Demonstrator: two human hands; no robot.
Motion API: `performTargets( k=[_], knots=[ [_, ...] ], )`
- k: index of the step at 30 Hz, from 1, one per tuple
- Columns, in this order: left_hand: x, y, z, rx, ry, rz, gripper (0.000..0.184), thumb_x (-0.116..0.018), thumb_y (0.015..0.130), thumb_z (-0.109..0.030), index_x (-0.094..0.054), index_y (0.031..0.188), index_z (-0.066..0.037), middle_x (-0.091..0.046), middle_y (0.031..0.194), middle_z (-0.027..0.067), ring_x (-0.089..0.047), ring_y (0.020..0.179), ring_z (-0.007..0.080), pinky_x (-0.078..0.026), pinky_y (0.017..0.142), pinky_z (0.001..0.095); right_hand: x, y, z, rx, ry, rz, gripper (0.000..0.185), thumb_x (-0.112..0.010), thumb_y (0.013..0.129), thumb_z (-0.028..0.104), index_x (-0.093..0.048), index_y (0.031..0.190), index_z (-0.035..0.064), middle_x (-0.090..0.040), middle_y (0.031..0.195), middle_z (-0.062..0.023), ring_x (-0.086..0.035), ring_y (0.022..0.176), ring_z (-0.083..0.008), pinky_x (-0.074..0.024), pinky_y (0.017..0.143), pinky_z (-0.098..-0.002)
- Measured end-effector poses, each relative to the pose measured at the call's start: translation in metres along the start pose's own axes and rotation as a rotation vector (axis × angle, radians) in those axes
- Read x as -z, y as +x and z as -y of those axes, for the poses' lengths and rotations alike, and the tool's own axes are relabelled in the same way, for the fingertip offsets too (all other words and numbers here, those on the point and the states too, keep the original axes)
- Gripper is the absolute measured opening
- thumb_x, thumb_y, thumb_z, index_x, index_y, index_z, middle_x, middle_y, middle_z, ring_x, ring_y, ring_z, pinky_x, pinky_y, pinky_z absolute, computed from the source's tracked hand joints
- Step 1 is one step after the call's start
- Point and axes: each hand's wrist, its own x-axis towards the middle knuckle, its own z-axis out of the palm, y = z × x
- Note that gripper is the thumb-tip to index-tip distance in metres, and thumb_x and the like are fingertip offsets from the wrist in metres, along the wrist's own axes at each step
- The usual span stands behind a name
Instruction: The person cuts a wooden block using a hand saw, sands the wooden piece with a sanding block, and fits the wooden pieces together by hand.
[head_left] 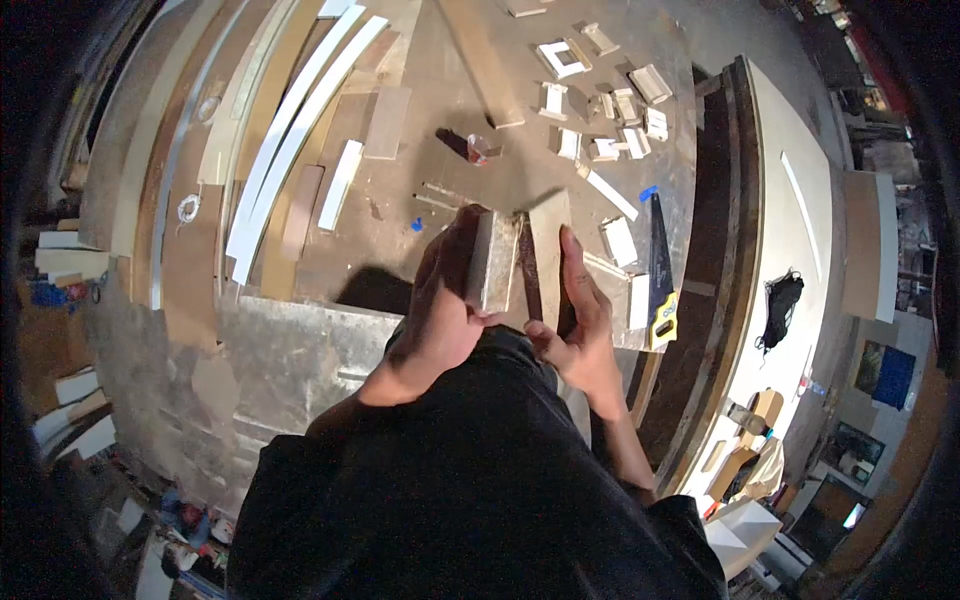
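Note:
Close in front of my body, both hands hold small pieces of wood over the near edge of the brown worktable (375, 245). My left hand (440, 310) is closed around a pale wooden block (497, 262), its thumb at the lower edge. My right hand (583, 335) grips a light wooden piece (549, 225) with a dark brown side, fingers along its right face and thumb below. The two pieces come together near their upper ends, with a narrow gap below; whether they are joined I cannot tell.
Several small wooden assemblies (625, 105) lie at the table's far right. A handsaw (660, 265) with a yellow handle rests by the right edge. A small cup (482, 151) stands mid-table. Long white strips (290, 130) lie left. Black cloth (783, 310) sits on the right-hand board.

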Motion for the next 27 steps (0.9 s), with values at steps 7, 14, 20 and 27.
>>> performTargets(
  k=[7, 14, 20, 27],
  knots=[
    [-0.009, -0.007, -0.020, 0.187, -0.187, 0.152, 0.042, -0.040, 0.105, -0.051, -0.056, 0.094, -0.013, -0.037, 0.060, -0.0029, -0.029, 0.045, 0.0082, -0.020, 0.041, 0.0239, 0.009, -0.018, -0.001, 0.008, 0.156, -0.242, 0.108, -0.079, 0.074, 0.053, -0.032, 0.147, -0.0127, -0.046, 0.145, -0.0320, -0.048, 0.135, -0.0403, -0.0374, 0.111, -0.0418],
    [-0.009, -0.011, -0.017, 0.042, 0.030, -0.034, 0.043, -0.044, 0.103, -0.052, -0.060, 0.105, -0.012, -0.058, 0.075, 0.0009, -0.047, 0.050, 0.0093, -0.032, 0.042, 0.0249, 0.018, -0.012, 0.013, 0.188, 0.052, -0.137, 0.101, -0.080, 0.073, 0.048, -0.039, 0.147, -0.0080, -0.059, 0.125, -0.0331, -0.064, 0.110, -0.0402, -0.0503, 0.093, -0.0425],
    [-0.008, -0.016, -0.023, -0.300, 0.610, -0.152, 0.050, -0.047, 0.101, -0.054, -0.056, 0.120, -0.009, -0.062, 0.090, 0.0037, -0.062, 0.069, 0.0151, -0.051, 0.057, 0.0302, 0.008, -0.027, 0.005, 0.185, 0.041, -0.144, 0.106, -0.078, 0.074, 0.053, -0.036, 0.148, -0.0095, -0.057, 0.129, -0.0338, -0.062, 0.115, -0.0413, -0.0494, 0.096, -0.0437],
    [-0.001, -0.006, -0.025, -0.951, 0.937, 0.001, 0.063, -0.079, 0.082, -0.050, -0.050, 0.109, 0.000, -0.055, 0.090, 0.0039, -0.054, 0.079, 0.0118, -0.045, 0.069, 0.0263, 0.001, -0.028, 0.037, -0.239, 0.550, -0.135, 0.118, -0.069, 0.067, 0.073, -0.035, 0.143, -0.0100, -0.052, 0.100, -0.0101, -0.050, 0.079, -0.0157, -0.0379, 0.064, -0.0260]
  ],
)
